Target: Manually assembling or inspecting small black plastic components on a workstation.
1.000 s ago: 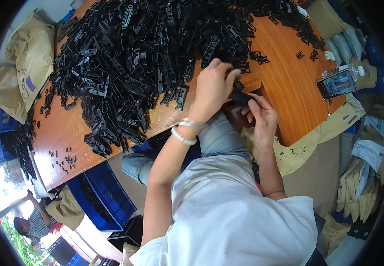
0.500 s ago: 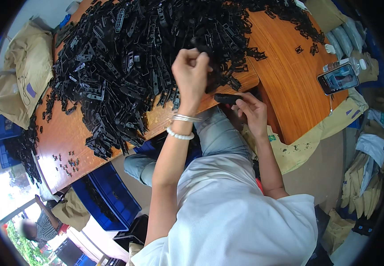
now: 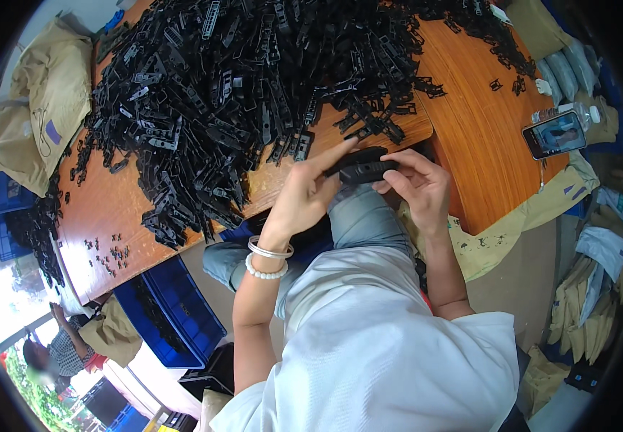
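Over the table's front edge, above my lap, both hands meet at dark plastic pieces. My right hand (image 3: 423, 189) pinches the right end of an elongated black plastic part (image 3: 367, 171) between thumb and fingers. From the other side my left hand (image 3: 305, 196), with bangles at the wrist, closes on its left end, index finger stretched along the top. A second dark edge shows just above that part; whether it is a separate piece I cannot tell. Beyond the hands a large heap of black plastic parts (image 3: 203, 108) covers much of the wooden table (image 3: 477, 122).
A phone (image 3: 554, 135) is propped at the right, beside a clear bottle (image 3: 590, 115). Tiny parts (image 3: 113, 255) lie at the table's left corner. Blue crates (image 3: 185, 309) stand below. Brown sacks (image 3: 56, 101) rest at the left. Another person (image 3: 63, 353) is in the lower left background.
My left hand has come back from the heap toward me and now meets the right hand at the black part. The right hand has shifted slightly toward me.
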Demonstrator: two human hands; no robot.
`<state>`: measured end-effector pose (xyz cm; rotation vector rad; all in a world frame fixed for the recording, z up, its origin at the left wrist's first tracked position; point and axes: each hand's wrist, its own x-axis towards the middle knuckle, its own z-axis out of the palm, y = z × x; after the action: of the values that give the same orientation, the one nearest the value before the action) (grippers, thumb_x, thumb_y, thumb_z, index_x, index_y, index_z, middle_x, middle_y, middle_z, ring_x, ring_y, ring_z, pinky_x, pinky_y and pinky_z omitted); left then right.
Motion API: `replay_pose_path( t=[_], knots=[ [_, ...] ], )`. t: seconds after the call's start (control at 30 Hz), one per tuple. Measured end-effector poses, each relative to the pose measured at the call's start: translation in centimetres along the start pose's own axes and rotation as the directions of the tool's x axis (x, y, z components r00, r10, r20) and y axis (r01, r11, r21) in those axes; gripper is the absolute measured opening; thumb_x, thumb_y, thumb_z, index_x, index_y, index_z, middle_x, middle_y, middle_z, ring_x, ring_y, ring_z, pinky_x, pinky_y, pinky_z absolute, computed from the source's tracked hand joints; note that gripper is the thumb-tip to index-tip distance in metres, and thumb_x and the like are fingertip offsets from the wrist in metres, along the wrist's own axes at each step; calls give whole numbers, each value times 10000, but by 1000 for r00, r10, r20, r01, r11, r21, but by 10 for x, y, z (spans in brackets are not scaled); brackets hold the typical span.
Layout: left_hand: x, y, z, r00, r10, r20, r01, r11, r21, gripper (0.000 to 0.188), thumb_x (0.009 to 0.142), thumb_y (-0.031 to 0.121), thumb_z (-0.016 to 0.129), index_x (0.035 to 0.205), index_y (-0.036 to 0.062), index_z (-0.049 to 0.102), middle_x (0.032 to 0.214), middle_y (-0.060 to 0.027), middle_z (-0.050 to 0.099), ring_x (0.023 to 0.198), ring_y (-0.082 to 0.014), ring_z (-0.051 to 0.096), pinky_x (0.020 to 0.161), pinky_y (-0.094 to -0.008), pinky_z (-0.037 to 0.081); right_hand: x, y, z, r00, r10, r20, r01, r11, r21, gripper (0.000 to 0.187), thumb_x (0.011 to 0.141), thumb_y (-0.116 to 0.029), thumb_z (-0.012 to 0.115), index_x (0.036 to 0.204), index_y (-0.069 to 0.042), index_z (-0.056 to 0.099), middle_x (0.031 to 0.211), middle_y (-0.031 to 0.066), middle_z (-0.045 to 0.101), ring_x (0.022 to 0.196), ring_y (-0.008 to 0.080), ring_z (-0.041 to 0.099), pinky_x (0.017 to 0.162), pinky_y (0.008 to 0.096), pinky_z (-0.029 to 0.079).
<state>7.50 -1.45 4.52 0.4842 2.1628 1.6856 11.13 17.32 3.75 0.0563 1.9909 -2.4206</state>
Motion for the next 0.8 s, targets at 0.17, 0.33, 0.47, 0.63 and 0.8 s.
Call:
replay_pose_path(
  t=[0.17, 0.33, 0.47, 0.63, 0.8],
  knots=[
    [-13, 7, 5, 996, 84, -24, -84, 996, 14, 508, 729, -24, 562, 1226, 18, 467, 972, -181, 609, 582, -192, 503, 539, -255, 403, -5, -4, 7, 997, -76, -12, 75, 993, -92, 216, 768, 30, 583, 978, 79, 572, 872, 107, 582, 688, 159, 620, 621, 250, 503],
    [-17, 14, 1, 999, -24, -27, 29, 979, 202, 445, 717, 39, 633, 1142, -19, 515, 911, -204, 607, 639, -306, 559, 575, -309, 428, 7, -6, 7, 893, -380, 242, 450, 741, -498, 334, 752, -60, 638, 1067, 26, 568, 984, 110, 563, 926, 175, 538, 745, 252, 433],
    [-24, 14, 0, 989, 139, -57, -122, 964, 235, 397, 699, 67, 673, 1068, -24, 560, 832, -171, 620, 629, -251, 560, 577, -289, 428, 0, 0, 11, 937, -258, 234, 338, 841, -423, 348, 740, -98, 651, 1059, 17, 574, 984, 110, 555, 834, 186, 531, 741, 257, 426],
    [-28, 3, 2, 974, 209, -91, -184, 956, 228, 409, 684, 71, 693, 1062, -21, 569, 797, -150, 626, 632, -201, 551, 580, -288, 425, 3, -1, 10, 920, -302, 251, 390, 777, -494, 296, 732, -71, 653, 997, 42, 586, 908, 90, 555, 738, 156, 528, 663, 253, 437],
    [-29, -6, -1, 983, 179, -43, -175, 980, 90, 400, 708, 162, 696, 1041, -22, 572, 860, -177, 619, 669, -302, 576, 637, -321, 462, 3, 1, 14, 976, -98, 197, 138, 970, -201, 208, 752, -30, 634, 941, 50, 602, 864, 73, 558, 685, 106, 528, 578, 203, 435]
  ],
)
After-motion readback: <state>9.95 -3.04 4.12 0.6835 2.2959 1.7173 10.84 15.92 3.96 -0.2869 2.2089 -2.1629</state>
